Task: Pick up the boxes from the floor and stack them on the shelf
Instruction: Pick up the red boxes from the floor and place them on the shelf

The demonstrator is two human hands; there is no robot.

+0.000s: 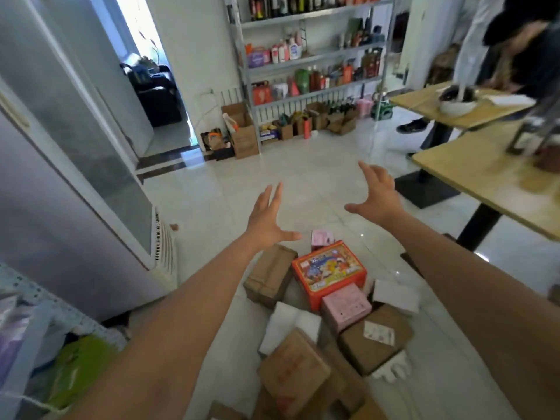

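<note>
Pale tiled floor (303, 168) stretches to a metal shelf (312, 53) against the far wall, its levels crowded with bottles and packets, with open cartons on the ground below it. Near the camera, boxes (333, 322) lie in a loose heap on the floor, well apart from the shelf: an orange box (330, 272) with a cartoon print sits in the middle, a brown box (269, 275) touches its left side, and a small pink box (321, 239) lies just behind it. A larger pink box (345, 309) leans at its front, and white and brown cartons are piled closer in. Both bare arms reach forward over the heap. The left hand (266, 221) hovers above the brown box, fingers spread wide and thumb out, holding nothing. The right hand (378, 192) is higher and farther forward, also wide open and empty, its palm turned toward the left one. A grey cabinet (60, 177) stands at the left beside a doorway. At the right are two wooden tables (485, 174), the far one carrying a bowl (457, 101), with another person (527, 40) bent over it.
</note>
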